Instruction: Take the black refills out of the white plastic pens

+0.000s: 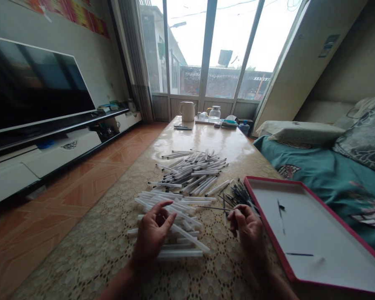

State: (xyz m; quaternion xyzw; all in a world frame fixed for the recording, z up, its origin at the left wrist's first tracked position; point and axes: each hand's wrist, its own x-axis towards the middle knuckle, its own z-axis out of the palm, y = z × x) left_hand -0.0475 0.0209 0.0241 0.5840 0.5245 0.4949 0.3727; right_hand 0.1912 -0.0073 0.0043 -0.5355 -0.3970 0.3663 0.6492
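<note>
My right hand [247,225] pinches a thin dark pen refill [214,207] between thumb and fingers, its tip pointing left. Close behind that hand lies a heap of dark refills [237,193], against the edge of a shallow box. Curved over a pile of white, translucent pen barrels [183,253], my left hand [154,229] has its thumb and forefinger apart, and no barrel shows between them. Part of this pile is hidden under the left hand. Farther up the table is a larger heap of pens with dark ends [196,168].
On the right lies the shallow red-rimmed box [328,233], with a few dark pieces in it. A beige jug [187,111], a glass pot [215,113] and a tissue pack [229,121] stand at the table's far end. A bed or sofa [312,162] flanks the right side.
</note>
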